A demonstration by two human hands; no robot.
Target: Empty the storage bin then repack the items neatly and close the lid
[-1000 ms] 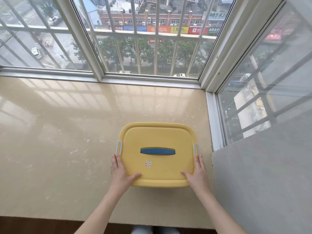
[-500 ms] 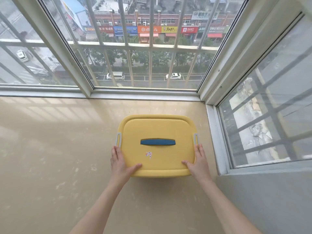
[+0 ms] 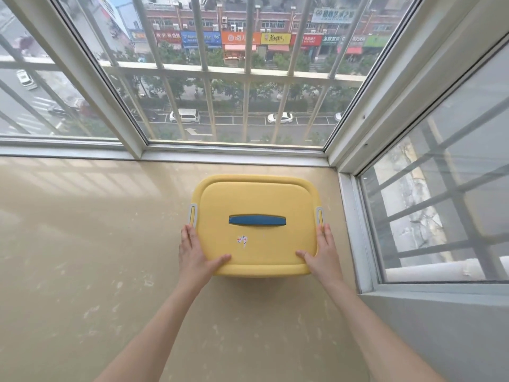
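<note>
Yellow storage bin: sits on the beige stone ledge, in the far right corner, just beside the window frame ahead and near the side window on the right. Lid is on and seated flat; contents hidden, so I cannot tell what is inside. My left hand and right hand bracket the near corners: fingers straight and together, laid along the bin's side walls, each thumb spread inward and resting flat on top of the lid. Nothing is pinched or curled round; the bin is pressed between my two palms. Change over the last second: the strip of ledge between the bin's far rim and the window frame reads narrower, while my hands keep the same hold. The view has also tilted up, so part of that may be the camera; my reading is that I am sliding the bin forward into the corner. Meaning for the task: emptying has not begun, both latches look down, next step is releasing them. Count: bin 1; lid 1; blue handle 1; grey side latches 2, left latch and right latch; small sticker 1; hands 2; loose items in view 0.
</note>
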